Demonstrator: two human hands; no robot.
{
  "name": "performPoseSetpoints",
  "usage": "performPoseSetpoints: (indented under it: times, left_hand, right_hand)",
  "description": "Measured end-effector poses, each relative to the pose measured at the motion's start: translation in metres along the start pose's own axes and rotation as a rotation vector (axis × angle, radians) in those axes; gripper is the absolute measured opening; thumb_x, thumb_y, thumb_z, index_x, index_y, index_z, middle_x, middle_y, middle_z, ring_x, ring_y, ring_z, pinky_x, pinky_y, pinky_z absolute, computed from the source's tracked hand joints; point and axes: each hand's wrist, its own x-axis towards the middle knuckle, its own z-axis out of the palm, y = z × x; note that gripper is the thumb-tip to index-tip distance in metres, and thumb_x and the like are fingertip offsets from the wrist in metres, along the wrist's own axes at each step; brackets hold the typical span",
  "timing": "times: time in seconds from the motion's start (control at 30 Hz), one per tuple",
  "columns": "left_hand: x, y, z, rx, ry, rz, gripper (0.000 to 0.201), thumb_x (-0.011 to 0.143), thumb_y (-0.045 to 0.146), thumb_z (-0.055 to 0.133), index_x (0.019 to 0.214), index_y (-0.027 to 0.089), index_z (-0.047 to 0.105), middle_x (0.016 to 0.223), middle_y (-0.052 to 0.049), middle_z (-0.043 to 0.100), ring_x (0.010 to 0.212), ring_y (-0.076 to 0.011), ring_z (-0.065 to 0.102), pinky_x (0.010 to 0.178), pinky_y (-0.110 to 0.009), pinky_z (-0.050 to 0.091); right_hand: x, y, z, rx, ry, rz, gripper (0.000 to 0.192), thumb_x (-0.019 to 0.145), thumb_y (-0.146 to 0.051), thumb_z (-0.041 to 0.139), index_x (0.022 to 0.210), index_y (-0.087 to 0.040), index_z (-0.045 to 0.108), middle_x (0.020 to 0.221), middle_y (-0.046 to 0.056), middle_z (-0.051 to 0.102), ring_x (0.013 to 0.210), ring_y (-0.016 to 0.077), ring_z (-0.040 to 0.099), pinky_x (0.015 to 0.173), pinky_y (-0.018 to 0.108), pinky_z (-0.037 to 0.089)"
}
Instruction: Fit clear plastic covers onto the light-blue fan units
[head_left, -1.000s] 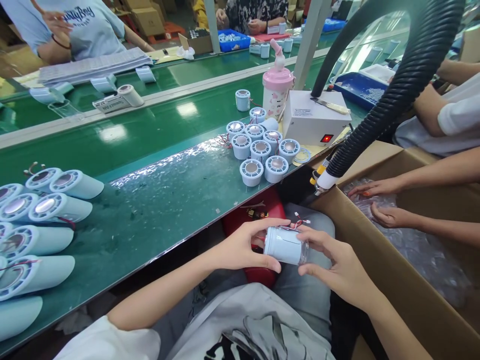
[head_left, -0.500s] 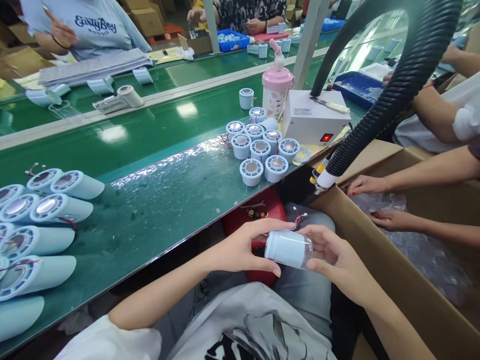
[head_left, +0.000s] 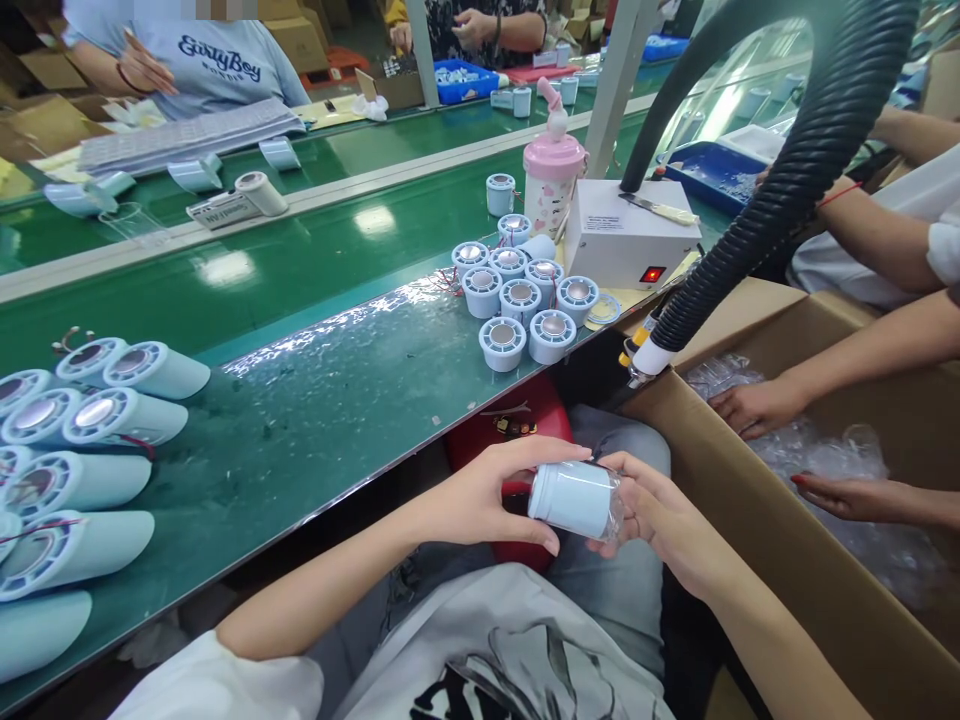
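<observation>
Above my lap is a light-blue cylindrical housing [head_left: 576, 498] lying on its side, with clear plastic around its right end. My left hand [head_left: 517, 490] grips its left end between thumb and fingers. At the other end, my right hand [head_left: 652, 505] has its fingers curled in against the clear plastic [head_left: 616, 508]. Whatever those fingertips pinch is partly hidden behind the housing. More light-blue housings [head_left: 502, 343] with round metal discs stand upright in a group on the green table [head_left: 322, 400]. Several slanted ones [head_left: 124, 415] lie at the left.
A white box [head_left: 622, 235] with a lit red switch carries a black ribbed hose [head_left: 817, 150]. Beside it stands a pink cup [head_left: 555, 170]. At my right, a co-worker's hands [head_left: 765, 405] reach into a cardboard box [head_left: 787, 540] of clear plastic pieces. A red stool [head_left: 536, 415] is under the table edge.
My right hand's fingers have closed in around the right end of the housing, and the red wires above it no longer show. The co-worker's hands have moved deeper into the cardboard box.
</observation>
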Motion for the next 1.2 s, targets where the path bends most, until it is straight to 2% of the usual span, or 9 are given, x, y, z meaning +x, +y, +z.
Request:
performPoseSetpoints:
  times: [0.3,0.53,0.63,0.77,0.87,0.97,1.07,1.13,1.2]
  left_hand:
    - [0.002,-0.002,0.0,0.01,0.017,0.09,0.081,0.063,0.018,0.086,0.136,0.027,0.052,0.139,-0.01,0.056,0.13,-0.024,0.05,0.11,-0.036,0.039]
    - [0.002,-0.004,0.0,-0.001,0.03,0.131,0.081,0.064,0.02,0.085,0.136,0.03,0.051,0.141,-0.011,0.054,0.132,-0.0259,0.049,0.111,-0.04,0.038]
    - [0.001,-0.003,0.001,0.003,0.038,0.111,0.075,0.066,0.023,0.084,0.134,0.029,0.054,0.14,-0.012,0.054,0.13,-0.0282,0.049,0.109,-0.043,0.039]
    - [0.0,0.003,0.004,-0.038,0.044,0.024,0.062,0.07,0.024,0.081,0.127,0.026,0.058,0.131,-0.012,0.057,0.123,-0.0275,0.053,0.097,-0.037,0.049]
    - [-0.001,0.008,0.007,-0.103,0.075,-0.1,0.06,0.074,0.028,0.078,0.129,0.023,0.054,0.125,-0.012,0.057,0.112,-0.0243,0.059,0.087,-0.031,0.054]
    - [-0.002,0.012,0.009,-0.18,0.093,-0.199,0.061,0.076,0.029,0.076,0.13,0.021,0.051,0.123,-0.011,0.057,0.104,-0.0215,0.061,0.084,-0.03,0.055]
    - [-0.003,0.013,0.01,-0.233,0.064,-0.264,0.061,0.077,0.031,0.074,0.131,0.022,0.049,0.12,-0.01,0.058,0.095,-0.0191,0.062,0.077,-0.028,0.056]
    - [-0.002,0.014,0.009,-0.242,0.041,-0.297,0.061,0.079,0.035,0.072,0.133,0.021,0.047,0.112,-0.008,0.06,0.085,-0.0164,0.062,0.069,-0.026,0.054]
    - [-0.002,0.014,0.008,-0.238,0.019,-0.302,0.064,0.078,0.037,0.073,0.134,0.021,0.047,0.107,-0.007,0.061,0.078,-0.0147,0.061,0.065,-0.024,0.053]
  right_hand:
    - [0.006,0.003,0.01,0.159,-0.009,0.129,0.056,0.077,-0.073,0.058,0.079,-0.017,0.054,0.048,0.0,0.064,0.037,0.0103,0.06,0.033,0.011,0.042]
    - [0.006,0.002,0.01,0.236,-0.03,0.28,0.056,0.093,-0.061,0.039,0.092,-0.011,0.062,0.054,0.006,0.068,0.033,0.0092,0.058,0.029,0.011,0.037]
    - [0.006,0.002,0.01,0.261,-0.038,0.354,0.062,0.098,-0.058,0.026,0.088,-0.01,0.065,0.053,0.006,0.067,0.031,0.008,0.056,0.028,0.01,0.034]
    - [0.007,0.005,0.009,0.241,-0.117,0.353,0.071,0.092,-0.07,0.027,0.082,-0.011,0.066,0.051,0.004,0.064,0.03,0.0067,0.053,0.027,0.01,0.03]
    - [0.004,0.009,0.006,0.136,-0.155,0.143,0.073,0.083,-0.08,0.034,0.093,-0.014,0.064,0.06,0.005,0.067,0.04,0.0099,0.059,0.034,0.013,0.04]
    - [-0.002,0.012,0.001,-0.119,-0.029,-0.267,0.066,0.081,-0.074,0.05,0.123,-0.023,0.054,0.116,0.012,0.067,0.089,0.0209,0.069,0.069,0.028,0.058]
    - [-0.008,0.011,-0.007,-0.604,0.028,-0.677,0.071,0.081,-0.042,0.073,0.142,-0.038,0.037,0.154,0.004,0.035,0.136,0.0264,0.041,0.109,0.042,0.04]
    - [-0.01,0.01,-0.01,-0.86,-0.01,-0.878,0.074,0.083,-0.014,0.072,0.141,-0.045,0.038,0.154,-0.003,0.036,0.138,0.0233,0.038,0.114,0.041,0.035]
    - [-0.011,0.008,-0.011,-0.909,-0.016,-0.909,0.073,0.082,-0.005,0.068,0.138,-0.045,0.045,0.148,-0.003,0.045,0.134,0.0216,0.045,0.111,0.038,0.04]
